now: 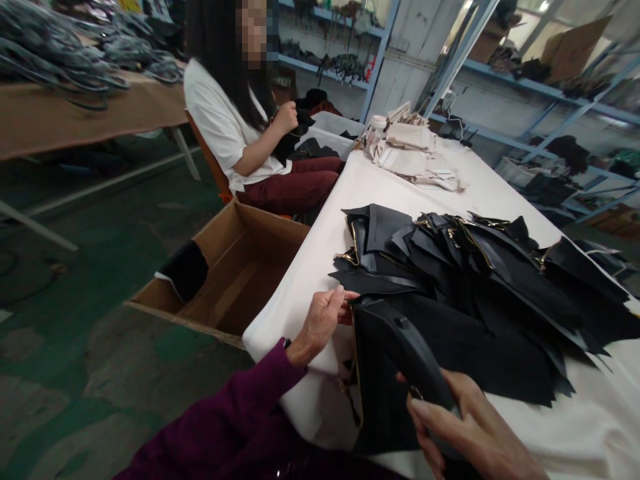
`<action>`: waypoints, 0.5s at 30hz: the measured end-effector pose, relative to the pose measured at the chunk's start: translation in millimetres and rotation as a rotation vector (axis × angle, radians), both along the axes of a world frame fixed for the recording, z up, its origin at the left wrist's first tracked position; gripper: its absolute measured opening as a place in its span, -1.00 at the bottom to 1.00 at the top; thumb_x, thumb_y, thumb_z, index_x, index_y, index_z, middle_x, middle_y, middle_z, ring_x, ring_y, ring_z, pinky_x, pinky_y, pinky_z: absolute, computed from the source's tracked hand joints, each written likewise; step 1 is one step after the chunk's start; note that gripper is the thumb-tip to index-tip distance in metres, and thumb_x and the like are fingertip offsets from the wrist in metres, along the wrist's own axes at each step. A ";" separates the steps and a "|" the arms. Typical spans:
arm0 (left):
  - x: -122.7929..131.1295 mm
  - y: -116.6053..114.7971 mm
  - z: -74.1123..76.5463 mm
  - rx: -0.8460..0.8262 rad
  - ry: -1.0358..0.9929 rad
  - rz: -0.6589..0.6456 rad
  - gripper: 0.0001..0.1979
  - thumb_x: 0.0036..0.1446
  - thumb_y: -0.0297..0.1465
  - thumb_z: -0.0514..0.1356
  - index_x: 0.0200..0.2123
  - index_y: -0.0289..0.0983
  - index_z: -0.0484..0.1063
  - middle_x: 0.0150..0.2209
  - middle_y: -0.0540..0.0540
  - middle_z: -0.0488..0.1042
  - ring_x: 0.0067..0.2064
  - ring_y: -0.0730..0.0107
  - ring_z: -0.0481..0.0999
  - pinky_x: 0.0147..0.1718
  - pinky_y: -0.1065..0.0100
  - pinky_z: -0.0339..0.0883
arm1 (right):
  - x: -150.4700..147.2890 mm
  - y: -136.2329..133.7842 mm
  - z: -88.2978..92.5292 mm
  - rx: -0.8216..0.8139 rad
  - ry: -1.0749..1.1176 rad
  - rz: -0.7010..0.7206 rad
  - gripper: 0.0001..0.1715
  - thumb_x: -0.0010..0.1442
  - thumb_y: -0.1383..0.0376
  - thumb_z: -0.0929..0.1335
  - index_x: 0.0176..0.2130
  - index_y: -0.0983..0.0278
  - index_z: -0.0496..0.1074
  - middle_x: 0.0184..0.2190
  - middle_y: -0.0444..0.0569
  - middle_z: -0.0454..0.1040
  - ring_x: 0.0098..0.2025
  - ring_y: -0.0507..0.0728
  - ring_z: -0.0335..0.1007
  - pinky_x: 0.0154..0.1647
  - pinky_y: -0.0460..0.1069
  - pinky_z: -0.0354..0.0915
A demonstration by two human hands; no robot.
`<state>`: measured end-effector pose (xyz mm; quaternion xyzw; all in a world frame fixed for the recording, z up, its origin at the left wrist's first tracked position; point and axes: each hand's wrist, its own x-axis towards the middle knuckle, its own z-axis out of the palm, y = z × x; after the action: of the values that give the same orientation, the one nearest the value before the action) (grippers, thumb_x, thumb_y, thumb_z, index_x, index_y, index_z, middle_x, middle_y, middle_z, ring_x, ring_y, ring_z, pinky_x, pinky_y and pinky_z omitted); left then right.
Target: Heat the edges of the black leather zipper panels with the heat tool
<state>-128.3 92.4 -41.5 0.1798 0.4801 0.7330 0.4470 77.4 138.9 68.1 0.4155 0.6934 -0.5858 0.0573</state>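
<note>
My left hand (323, 323) pinches the top corner of a black zippered leather piece (385, 380) at the near edge of the white table (360, 187). My right hand (463, 427) is wrapped around a black hand-held tool (413, 353) that rests across that piece. Just beyond lies a big pile of black leather pieces with gold zippers (480, 273), spread over the middle of the table.
An open cardboard box (225, 267) stands on the green floor left of the table. A seated person in a white shirt (225, 127) works at the far end. Beige fabric pieces (410, 150) are heaped at the table's far end. Blue shelving (550, 93) runs behind.
</note>
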 end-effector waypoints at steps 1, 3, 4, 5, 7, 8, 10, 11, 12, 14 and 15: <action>0.3 -0.6 0.0 0.005 0.012 0.003 -0.49 0.10 -0.03 0.12 -0.31 -0.44 0.48 -0.54 -0.11 0.50 -0.55 0.42 0.47 -0.53 0.41 0.36 | -6.2 1.4 -2.8 -0.022 0.015 0.041 -0.62 0.15 0.06 0.30 -0.23 0.34 0.30 -0.69 -0.21 0.33 -0.64 0.03 0.27 -0.60 -0.08 0.25; 0.5 -1.9 -0.4 0.021 0.037 0.006 -0.49 0.12 -0.03 0.09 -0.35 -0.43 0.48 -0.54 -0.11 0.50 -0.55 0.42 0.46 -0.52 0.41 0.36 | -21.7 7.5 -6.8 -0.070 0.071 0.103 -0.67 0.16 0.07 0.31 -0.32 0.32 0.29 -0.71 -0.22 0.31 -0.66 0.01 0.23 -0.63 -0.10 0.22; 0.7 -2.7 -0.9 0.030 0.042 0.001 -0.49 0.13 -0.03 0.08 -0.37 -0.42 0.47 -0.55 -0.10 0.49 -0.55 0.42 0.46 -0.52 0.41 0.36 | -29.7 11.4 -8.0 -0.077 0.103 0.112 -0.68 0.17 0.09 0.30 -0.33 0.31 0.28 -0.71 -0.23 0.30 -0.67 -0.01 0.22 -0.63 -0.11 0.21; 1.0 -3.5 -1.4 0.039 0.038 -0.010 -0.49 0.13 -0.02 0.06 -0.37 -0.41 0.47 -0.55 -0.10 0.49 -0.56 0.43 0.45 -0.52 0.40 0.36 | -37.2 15.3 -8.7 -0.064 0.134 0.107 -0.70 0.18 0.10 0.30 -0.34 0.32 0.28 -0.72 -0.24 0.29 -0.68 -0.01 0.21 -0.63 -0.11 0.21; 2.7 -5.3 -2.7 0.040 0.024 -0.040 -0.47 0.13 0.00 0.04 -0.36 -0.40 0.47 -0.57 -0.08 0.47 -0.58 0.42 0.43 -0.52 0.38 0.36 | -48.2 22.6 -8.7 0.005 0.187 0.078 -0.72 0.20 0.13 0.30 -0.35 0.32 0.30 -0.71 -0.23 0.29 -0.67 -0.01 0.22 -0.62 -0.10 0.21; 3.8 -5.9 -3.8 0.020 0.032 -0.048 -0.47 0.12 0.00 0.05 -0.35 -0.40 0.47 -0.57 -0.07 0.46 -0.57 0.42 0.43 -0.51 0.37 0.36 | -50.9 25.6 -7.9 0.042 0.206 0.060 -0.72 0.20 0.14 0.30 -0.36 0.33 0.31 -0.69 -0.22 0.30 -0.66 -0.01 0.22 -0.61 -0.10 0.21; 6.2 -5.9 -7.2 -0.045 0.108 -0.010 -0.51 0.11 -0.02 0.07 -0.34 -0.38 0.47 -0.53 -0.06 0.45 -0.52 0.42 0.43 -0.49 0.38 0.35 | -49.9 29.6 -4.7 0.070 0.231 0.029 -0.71 0.19 0.13 0.31 -0.34 0.34 0.32 -0.66 -0.20 0.29 -0.65 0.00 0.22 -0.61 -0.09 0.22; 7.2 -4.9 -9.4 -0.087 0.164 0.049 -0.55 0.10 -0.05 0.10 -0.36 -0.37 0.46 -0.52 -0.03 0.42 -0.50 0.43 0.41 -0.50 0.41 0.33 | -46.3 30.3 -2.4 0.057 0.237 0.012 -0.68 0.18 0.11 0.32 -0.31 0.34 0.32 -0.65 -0.21 0.28 -0.66 0.00 0.22 -0.62 -0.08 0.22; 8.0 -3.1 -11.8 -0.126 0.206 0.129 -0.61 0.08 -0.09 0.14 -0.38 -0.35 0.44 -0.52 -0.01 0.39 -0.49 0.45 0.39 -0.50 0.44 0.30 | -40.8 30.1 0.2 0.039 0.238 -0.006 -0.65 0.16 0.08 0.33 -0.27 0.34 0.31 -0.65 -0.22 0.27 -0.66 0.00 0.20 -0.64 -0.08 0.22; 9.3 2.7 -15.7 -0.172 0.193 0.307 -0.70 0.03 -0.17 0.22 -0.38 -0.32 0.36 -0.55 0.05 0.34 -0.51 0.49 0.35 -0.52 0.47 0.25 | -26.4 27.0 5.0 0.016 0.219 -0.038 -0.57 0.14 0.04 0.34 -0.20 0.35 0.30 -0.66 -0.23 0.27 -0.68 0.01 0.19 -0.65 -0.07 0.22; 10.0 6.3 -16.7 -0.172 0.135 0.379 -0.71 -0.01 -0.21 0.25 -0.36 -0.31 0.32 -0.55 0.07 0.33 -0.51 0.50 0.34 -0.52 0.47 0.24 | -18.5 24.4 6.8 0.011 0.199 -0.049 -0.54 0.13 0.03 0.34 -0.18 0.36 0.30 -0.68 -0.23 0.27 -0.68 0.01 0.19 -0.65 -0.07 0.21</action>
<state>-118.2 98.6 -58.2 0.0961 0.5950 0.7465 0.2818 58.8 163.3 74.9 0.3726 0.6884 -0.6217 -0.0284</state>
